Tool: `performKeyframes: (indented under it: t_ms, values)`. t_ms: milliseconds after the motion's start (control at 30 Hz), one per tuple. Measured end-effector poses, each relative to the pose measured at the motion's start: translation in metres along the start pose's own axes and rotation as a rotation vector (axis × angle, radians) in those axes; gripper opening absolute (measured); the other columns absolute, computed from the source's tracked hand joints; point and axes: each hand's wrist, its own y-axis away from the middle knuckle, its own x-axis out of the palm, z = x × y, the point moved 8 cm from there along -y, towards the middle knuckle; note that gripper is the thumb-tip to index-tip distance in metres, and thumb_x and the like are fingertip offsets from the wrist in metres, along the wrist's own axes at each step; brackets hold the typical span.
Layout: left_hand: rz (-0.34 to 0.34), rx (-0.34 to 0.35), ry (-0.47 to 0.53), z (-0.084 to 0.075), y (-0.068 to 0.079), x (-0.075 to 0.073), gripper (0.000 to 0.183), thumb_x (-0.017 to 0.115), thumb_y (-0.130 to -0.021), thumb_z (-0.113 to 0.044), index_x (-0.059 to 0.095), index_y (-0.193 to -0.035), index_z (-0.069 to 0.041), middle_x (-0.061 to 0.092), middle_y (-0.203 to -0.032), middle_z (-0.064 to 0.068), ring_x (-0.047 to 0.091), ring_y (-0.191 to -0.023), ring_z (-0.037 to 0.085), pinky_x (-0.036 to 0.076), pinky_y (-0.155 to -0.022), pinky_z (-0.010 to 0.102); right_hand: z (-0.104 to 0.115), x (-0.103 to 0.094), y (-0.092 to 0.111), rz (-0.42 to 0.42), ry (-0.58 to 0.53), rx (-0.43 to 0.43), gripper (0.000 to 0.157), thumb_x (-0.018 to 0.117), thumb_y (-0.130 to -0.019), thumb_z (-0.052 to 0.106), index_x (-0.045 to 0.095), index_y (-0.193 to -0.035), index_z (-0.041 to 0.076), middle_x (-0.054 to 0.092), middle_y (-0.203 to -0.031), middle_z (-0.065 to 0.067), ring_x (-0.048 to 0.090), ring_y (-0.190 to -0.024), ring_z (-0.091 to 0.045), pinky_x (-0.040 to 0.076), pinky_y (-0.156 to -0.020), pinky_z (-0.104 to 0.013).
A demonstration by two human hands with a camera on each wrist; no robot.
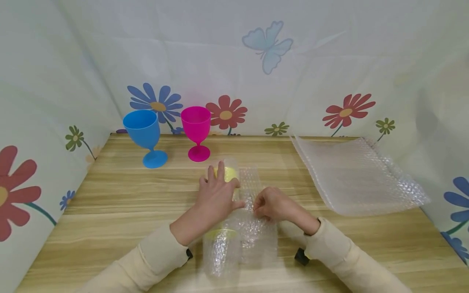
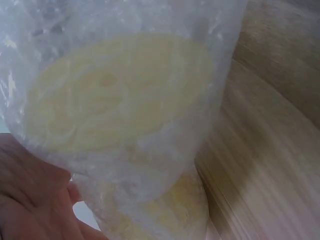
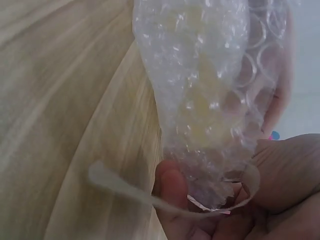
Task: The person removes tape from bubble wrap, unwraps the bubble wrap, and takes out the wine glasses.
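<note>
A yellow goblet [image 1: 231, 174], seen through clear bubble wrap [image 1: 220, 254], lies on the table in front of me. In the left wrist view its round yellow base or rim [image 2: 120, 95] shows through the bubbles. My left hand [image 1: 216, 193] rests across the wrapped goblet with fingers and thumb spread. To its right, my right hand [image 1: 275, 205] pinches the edge of the bubble wrap. A thin pale strip [image 3: 130, 190] curls past the right fingertips in the right wrist view, one end free.
Upright at the back left stand a blue goblet [image 1: 143, 130] and a pink goblet [image 1: 197, 126]. More bubble wrap [image 1: 351, 175] lies flat at the right of the wooden table [image 1: 121, 195]. A flower-printed cloth [image 1: 256, 97] encloses the back and sides.
</note>
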Motion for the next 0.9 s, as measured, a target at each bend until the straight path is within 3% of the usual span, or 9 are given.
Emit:
performKeyframes:
  t_ms: [200,300,433,567,800,900]
  values:
    - [-0.013,-0.038,0.044,0.009,0.002,0.0,0.051,0.091,-0.078,-0.034,0.063,-0.119,-0.022,0.029,-0.153,0.032,0.038,-0.129,0.051,0.043,-0.094,0.06,-0.004,0.001,-0.003,-0.002,0.009,0.041,0.015,0.08,-0.085,-0.001,0.073,-0.074,0.006,0.061,-0.06,0.002,0.055,-0.048,-0.008,0.05,-0.046,-0.023]
    - [-0.008,-0.054,0.083,0.015,0.004,0.0,0.052,0.09,-0.078,-0.026,0.061,-0.121,-0.022,0.03,-0.148,0.03,0.04,-0.123,0.048,0.045,-0.09,0.057,-0.004,0.001,-0.003,-0.006,0.028,0.033,0.015,0.08,-0.085,0.0,0.073,-0.074,0.006,0.06,-0.06,0.002,0.054,-0.049,-0.008,0.049,-0.047,-0.023]
    - [0.024,-0.086,0.138,0.023,0.007,0.002,0.059,0.085,-0.08,-0.021,0.056,-0.132,-0.021,0.022,-0.154,0.033,0.036,-0.13,0.053,0.046,-0.093,0.06,-0.004,0.003,-0.002,-0.008,0.036,0.019,0.014,0.079,-0.086,-0.001,0.073,-0.075,0.006,0.061,-0.061,0.0,0.054,-0.05,-0.007,0.048,-0.048,-0.022]
    - [0.034,-0.095,0.146,0.028,0.011,0.004,0.066,0.081,-0.08,-0.019,0.051,-0.14,-0.018,0.014,-0.16,0.037,0.032,-0.136,0.055,0.046,-0.093,0.06,-0.006,0.004,-0.001,-0.009,0.029,0.025,0.013,0.079,-0.086,-0.002,0.073,-0.077,0.005,0.062,-0.061,-0.001,0.053,-0.049,-0.008,0.048,-0.047,-0.022]
    - [-0.027,-0.071,0.102,0.033,0.014,0.001,0.067,0.082,-0.077,-0.026,0.054,-0.137,-0.019,0.023,-0.157,0.033,0.032,-0.135,0.049,0.037,-0.093,0.051,-0.009,0.007,-0.001,-0.004,0.014,0.052,0.013,0.078,-0.087,-0.002,0.073,-0.078,0.005,0.062,-0.061,-0.001,0.054,-0.049,-0.008,0.047,-0.047,-0.021]
    - [-0.027,-0.059,0.119,0.035,0.015,0.002,0.071,0.087,-0.078,-0.035,0.053,-0.139,-0.018,0.023,-0.157,0.033,0.032,-0.135,0.046,0.037,-0.099,0.052,-0.01,0.007,-0.001,-0.007,0.016,0.052,0.013,0.078,-0.087,-0.002,0.073,-0.078,0.006,0.062,-0.061,-0.001,0.054,-0.049,-0.009,0.047,-0.047,-0.022]
